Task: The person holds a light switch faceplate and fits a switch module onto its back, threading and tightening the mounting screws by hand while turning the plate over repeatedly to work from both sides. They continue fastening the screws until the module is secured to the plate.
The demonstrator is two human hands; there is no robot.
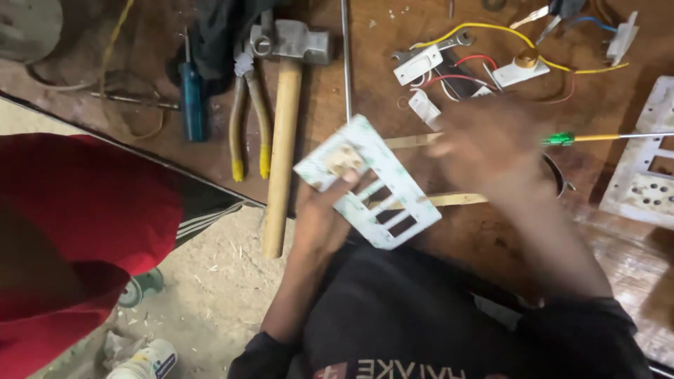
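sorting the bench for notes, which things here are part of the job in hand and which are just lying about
In hand:
- white switch plate, held by the left hand
- green-handled screwdriver, by the blurred right hand

Lying about:
- hammer
- pliers
- blue screwdriver
- spanner
- loose wires
- second white plate

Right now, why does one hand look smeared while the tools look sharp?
In the head view, the right hand is motion-blurred, its fingers indistinct; the left hand holding the white switch plate is sharper; the hammer and pliers on the workbench are crisp under soft, even light without glare.
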